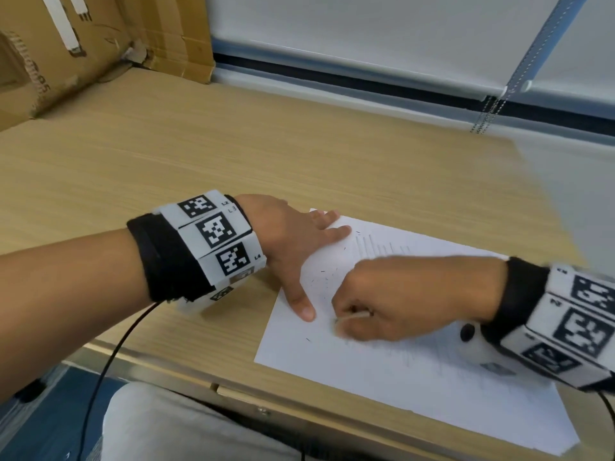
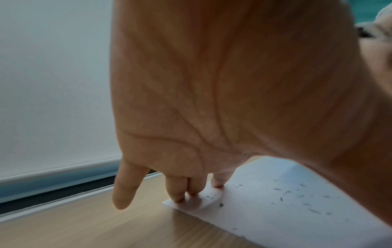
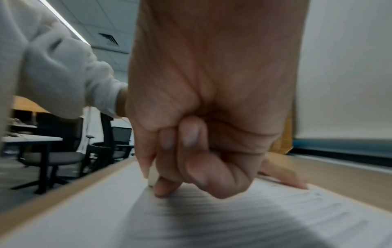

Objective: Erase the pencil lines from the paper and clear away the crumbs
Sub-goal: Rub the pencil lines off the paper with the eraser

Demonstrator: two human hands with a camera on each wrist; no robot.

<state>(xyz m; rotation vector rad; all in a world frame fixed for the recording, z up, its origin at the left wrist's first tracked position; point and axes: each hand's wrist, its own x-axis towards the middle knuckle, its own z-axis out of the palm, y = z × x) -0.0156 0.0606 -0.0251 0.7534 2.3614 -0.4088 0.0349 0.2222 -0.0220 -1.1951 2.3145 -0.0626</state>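
A white sheet of paper (image 1: 416, 377) lies on the wooden desk, with faint pencil lines (image 1: 379, 249) near its far edge. Dark eraser crumbs (image 1: 321, 272) are scattered over its left part; in the left wrist view the crumbs (image 2: 297, 196) show on the paper (image 2: 286, 223). My left hand (image 1: 299, 241) lies flat with straight fingers and presses the paper's far left corner. My right hand (image 1: 382, 304) is curled and pinches a small white eraser (image 3: 153, 176), whose tip touches the paper (image 3: 212, 226). The eraser is mostly hidden by my fingers. My right hand is blurred.
The wooden desk (image 1: 233, 154) stretches left and back. A cardboard box (image 1: 66, 44) stands at its back left. A window blind with a bead chain (image 1: 492, 108) hangs behind. The desk's front edge (image 1: 233, 390) runs just before the paper.
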